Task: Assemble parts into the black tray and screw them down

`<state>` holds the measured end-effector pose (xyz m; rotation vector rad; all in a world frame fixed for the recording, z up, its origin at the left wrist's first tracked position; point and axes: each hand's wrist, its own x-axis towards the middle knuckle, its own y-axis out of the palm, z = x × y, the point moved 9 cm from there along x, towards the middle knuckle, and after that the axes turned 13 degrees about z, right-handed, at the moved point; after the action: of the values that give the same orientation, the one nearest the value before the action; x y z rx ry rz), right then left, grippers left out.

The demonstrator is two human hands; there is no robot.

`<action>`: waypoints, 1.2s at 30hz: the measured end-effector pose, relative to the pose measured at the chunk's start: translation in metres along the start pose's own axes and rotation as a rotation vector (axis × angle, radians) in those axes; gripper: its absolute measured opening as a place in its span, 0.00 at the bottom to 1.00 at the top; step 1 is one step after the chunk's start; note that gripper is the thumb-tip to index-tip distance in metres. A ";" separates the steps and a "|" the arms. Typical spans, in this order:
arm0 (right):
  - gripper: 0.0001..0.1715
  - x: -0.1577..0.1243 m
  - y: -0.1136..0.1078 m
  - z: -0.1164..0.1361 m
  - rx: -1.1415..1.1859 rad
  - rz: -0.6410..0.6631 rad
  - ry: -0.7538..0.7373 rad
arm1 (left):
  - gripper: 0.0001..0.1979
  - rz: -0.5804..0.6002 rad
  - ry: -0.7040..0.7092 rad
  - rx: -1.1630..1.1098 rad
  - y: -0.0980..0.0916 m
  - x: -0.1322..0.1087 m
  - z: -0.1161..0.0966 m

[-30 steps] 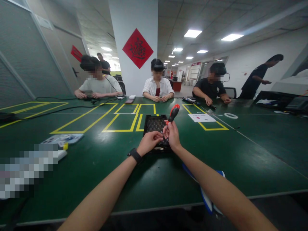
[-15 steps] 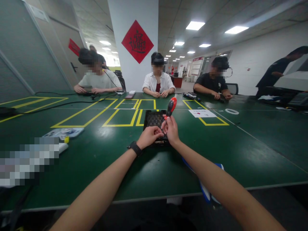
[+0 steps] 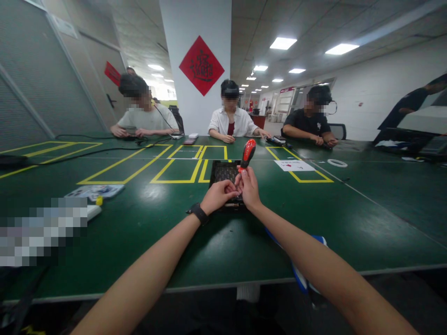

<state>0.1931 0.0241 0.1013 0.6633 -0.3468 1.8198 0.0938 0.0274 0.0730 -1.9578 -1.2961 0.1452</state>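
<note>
A red and black screwdriver [image 3: 247,155] stands tilted in my right hand [image 3: 249,188], whose fingers are closed around its lower part, with the handle rising above them. My left hand [image 3: 220,195] is pinched together close to the screwdriver's lower end; what lies between its fingertips is too small to make out. Beneath both hands is a black tray-like case [image 3: 218,172] with a patterned inside, lying on the green table [image 3: 223,251]. My hands cover its near part and the screwdriver's tip.
Yellow tape [image 3: 174,181] outlines boxes on the table. A white paper sheet [image 3: 294,165] and a white ring [image 3: 337,163] lie to the right. A blue-edged item [image 3: 319,240] shows under my right forearm. Left are a flat patterned object [image 3: 111,190] and cables. Several people sit opposite.
Both my hands stay over the black case, and the screwdriver's handle leans slightly differently. Across the table, the middle person's hand has reached out toward a dark object on the right.
</note>
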 end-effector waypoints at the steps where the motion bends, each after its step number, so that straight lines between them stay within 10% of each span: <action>1: 0.18 0.000 0.000 0.000 0.001 -0.001 -0.002 | 0.13 0.001 -0.003 -0.005 0.000 0.000 0.000; 36: 0.19 0.001 -0.002 -0.001 -0.028 -0.009 0.004 | 0.12 0.007 -0.006 -0.022 0.001 0.000 -0.001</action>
<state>0.1945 0.0259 0.1008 0.6403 -0.3654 1.8041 0.0947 0.0266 0.0728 -1.9825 -1.3003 0.1412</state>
